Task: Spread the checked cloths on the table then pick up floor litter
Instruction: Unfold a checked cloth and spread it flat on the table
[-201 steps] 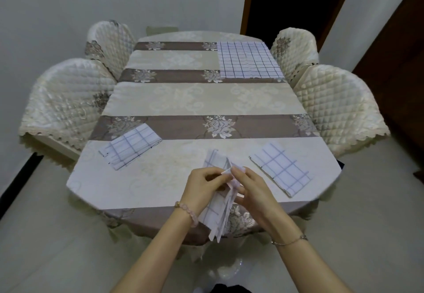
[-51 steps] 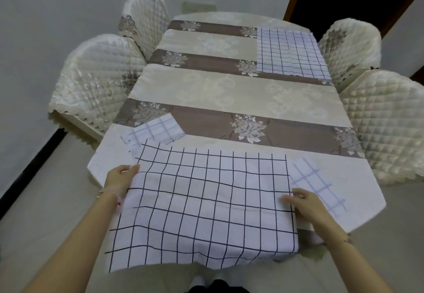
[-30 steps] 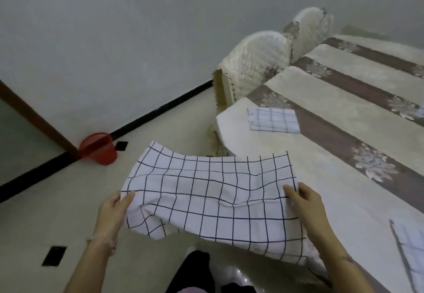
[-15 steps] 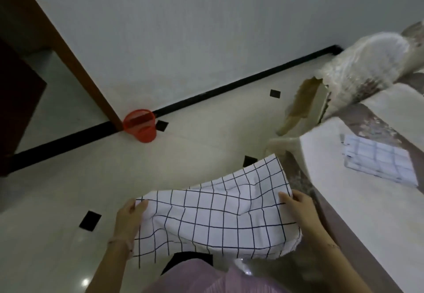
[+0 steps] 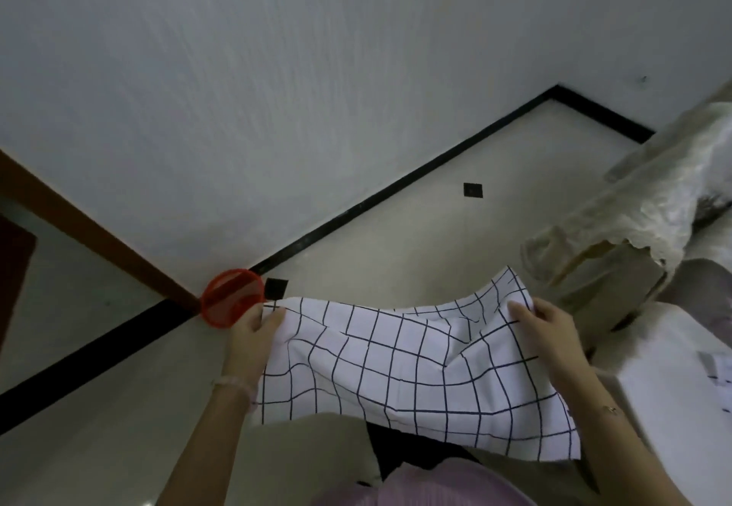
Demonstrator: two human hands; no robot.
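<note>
Both hands, left hand (image 5: 253,327) and right hand (image 5: 542,327), pinch checked cloth (image 5: 416,367) top corners, stretched open off table (image 5: 673,367) edge, ready to spread.

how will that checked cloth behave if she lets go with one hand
Probably floppy: the checked cloth sags and ripples between the left hand and right hand, so a freed side would likely drop and hang. It seems light, since pinching fingers alone carry it. Its loose lower edge could brush the floor.
</note>
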